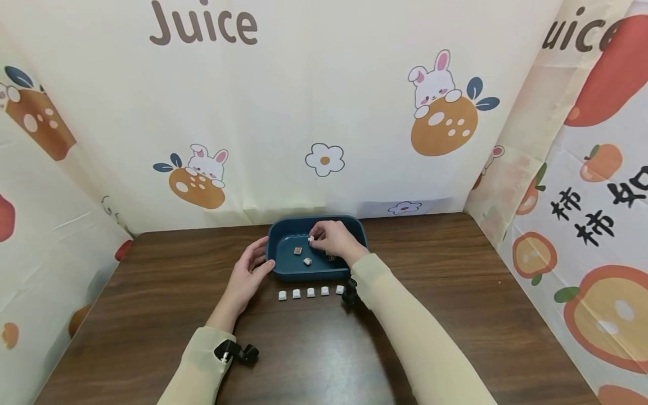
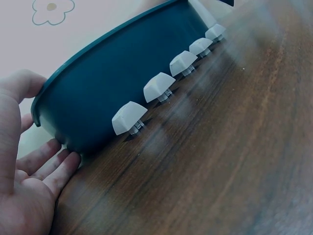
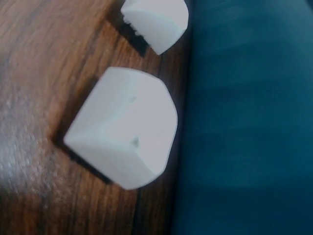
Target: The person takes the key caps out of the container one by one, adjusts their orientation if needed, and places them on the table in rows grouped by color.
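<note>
My left hand (image 1: 248,274) rests against the left end of a dark blue tray (image 1: 314,275), thumb at its rim and fingers along its outer side. In the left wrist view, its fingers (image 2: 66,171) lie extended at the tray's lower wall. My right hand (image 1: 334,239) reaches over the tray and pinches a small white keycap (image 1: 311,239) between thumb and fingertips. Inside the tray lie several more keycaps, among them one underside up (image 1: 297,251) and one tilted (image 1: 307,261); others are partly hidden under the right hand.
A row of several white keycaps (image 1: 310,292) stands upright on the brown wood table (image 1: 202,315), along the tray's near side. The rightmost keycap (image 3: 124,127) is beside the tray wall, near the right wrist. Behind the tray hangs a printed cloth (image 1: 283,112).
</note>
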A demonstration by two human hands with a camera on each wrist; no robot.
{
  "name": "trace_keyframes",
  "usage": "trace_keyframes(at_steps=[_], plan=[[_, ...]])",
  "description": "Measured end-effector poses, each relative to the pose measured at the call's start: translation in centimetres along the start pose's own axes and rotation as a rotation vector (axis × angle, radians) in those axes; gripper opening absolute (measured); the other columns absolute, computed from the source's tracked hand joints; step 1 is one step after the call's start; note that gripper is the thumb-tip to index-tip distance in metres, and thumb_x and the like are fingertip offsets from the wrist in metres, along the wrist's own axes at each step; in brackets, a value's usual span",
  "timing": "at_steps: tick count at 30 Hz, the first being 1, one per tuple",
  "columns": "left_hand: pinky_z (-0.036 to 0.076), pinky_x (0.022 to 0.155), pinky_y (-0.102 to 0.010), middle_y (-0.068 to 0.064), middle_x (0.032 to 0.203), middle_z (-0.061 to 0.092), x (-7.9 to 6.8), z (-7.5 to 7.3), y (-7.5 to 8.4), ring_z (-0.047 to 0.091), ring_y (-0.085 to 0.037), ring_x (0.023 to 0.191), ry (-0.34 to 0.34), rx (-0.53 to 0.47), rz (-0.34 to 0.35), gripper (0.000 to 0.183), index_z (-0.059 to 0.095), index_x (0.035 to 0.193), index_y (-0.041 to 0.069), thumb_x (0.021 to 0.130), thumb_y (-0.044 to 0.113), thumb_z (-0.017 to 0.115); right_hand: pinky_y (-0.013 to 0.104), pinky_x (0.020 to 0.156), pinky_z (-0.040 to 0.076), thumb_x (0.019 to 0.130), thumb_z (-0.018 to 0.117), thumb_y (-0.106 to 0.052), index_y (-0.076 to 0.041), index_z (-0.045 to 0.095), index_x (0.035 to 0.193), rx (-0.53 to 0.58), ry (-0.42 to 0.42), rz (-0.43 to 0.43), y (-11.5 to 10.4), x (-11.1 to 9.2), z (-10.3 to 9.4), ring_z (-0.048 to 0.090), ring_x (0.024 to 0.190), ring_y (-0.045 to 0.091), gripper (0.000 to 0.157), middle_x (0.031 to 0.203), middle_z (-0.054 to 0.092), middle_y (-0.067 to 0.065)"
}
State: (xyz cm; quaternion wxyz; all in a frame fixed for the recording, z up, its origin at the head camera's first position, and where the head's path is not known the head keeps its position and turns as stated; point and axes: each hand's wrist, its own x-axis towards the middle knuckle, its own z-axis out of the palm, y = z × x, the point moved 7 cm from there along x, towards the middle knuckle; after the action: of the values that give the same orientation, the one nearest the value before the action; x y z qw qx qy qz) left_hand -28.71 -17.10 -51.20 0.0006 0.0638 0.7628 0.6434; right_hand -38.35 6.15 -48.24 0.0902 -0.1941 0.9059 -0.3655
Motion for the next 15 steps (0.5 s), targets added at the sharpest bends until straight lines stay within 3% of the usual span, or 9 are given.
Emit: trace_keyframes(at_steps=[15], plan=[[0.047, 0.103, -0.017, -0.020, 0.156, 0.056, -0.01, 0.01, 0.11, 0.055, -0.038, 0.139, -0.001, 0.009, 0.033, 0.062, 0.045, 0.166, 0.018, 0.109, 0.015, 0.069, 0.035, 0.091, 0.060, 0.102, 0.080, -0.016, -0.013, 0.076, 0.113, 0.029, -0.020, -0.015, -0.01, -0.03, 0.10, 0.069, 0.096, 0.015, 0.012, 0.106, 0.074, 0.000]])
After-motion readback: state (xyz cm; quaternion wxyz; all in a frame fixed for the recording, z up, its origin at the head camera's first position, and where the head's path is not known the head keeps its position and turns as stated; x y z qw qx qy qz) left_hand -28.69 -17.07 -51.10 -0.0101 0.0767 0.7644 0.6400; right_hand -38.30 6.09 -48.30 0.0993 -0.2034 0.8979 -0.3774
